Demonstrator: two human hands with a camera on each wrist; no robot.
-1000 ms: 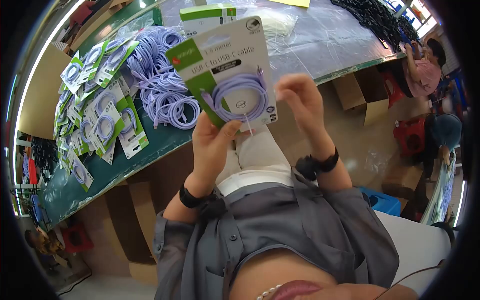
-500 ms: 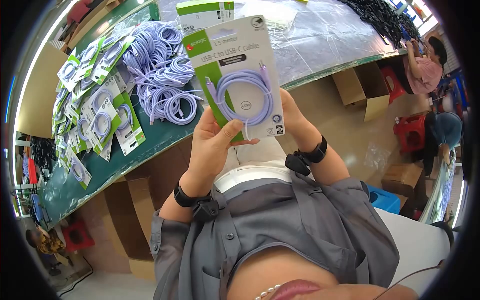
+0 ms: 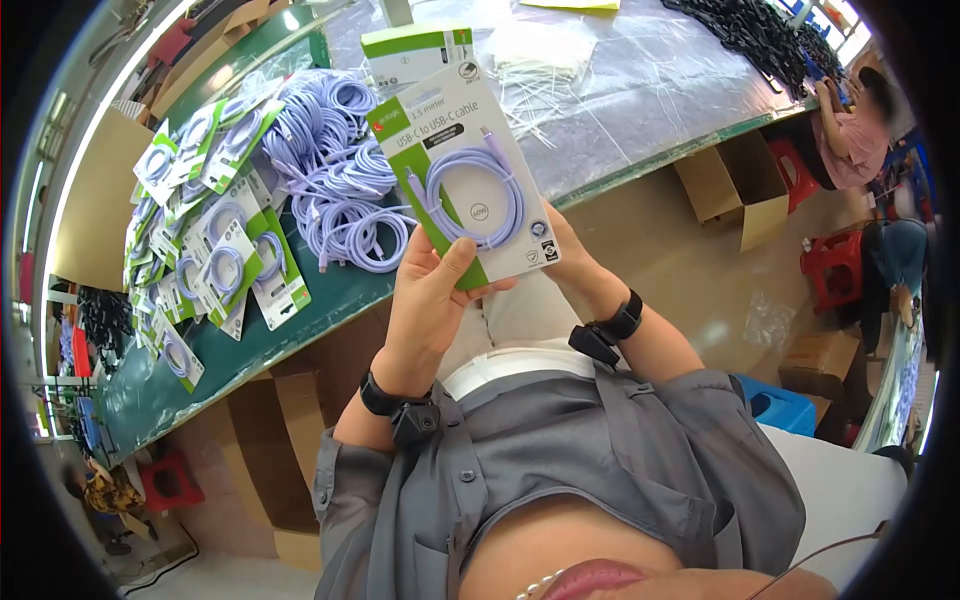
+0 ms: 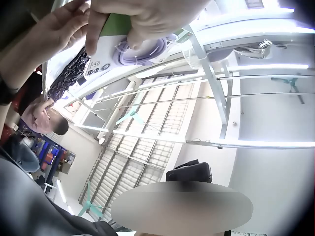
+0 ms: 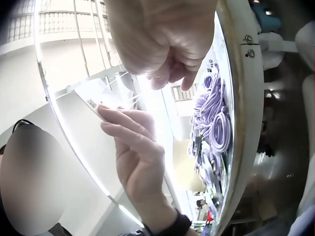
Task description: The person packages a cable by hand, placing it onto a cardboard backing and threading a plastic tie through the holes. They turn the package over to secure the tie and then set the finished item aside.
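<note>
A white and green retail card (image 3: 525, 255) printed "USB-C to USB-C cable" is held up tilted in front of me. A coiled lilac USB-C cable (image 3: 516, 195) lies on its front. My left hand (image 3: 425, 305) pinches the card's lower left edge, thumb on the front. My right hand (image 3: 572, 262) is at the lower right edge, its fingers hidden behind the card. In the right wrist view this right hand (image 5: 162, 42) has bent fingers near thin white strips (image 5: 134, 101) behind the card; I cannot tell whether it grips one.
Carded cables (image 3: 225, 270) lie piled at the table's left, beside loose lilac cables (image 3: 330, 130). A green and white box (image 3: 415, 65) and white cable ties (image 3: 545, 65) are behind the card. Black cables (image 3: 735, 45) heap at back right; a seated person (image 3: 850, 140) works there.
My right hand has come from beside the card to behind its right edge. The white tie tail that hung at the coil's bottom no longer shows in front. The card sits slightly lower.
</note>
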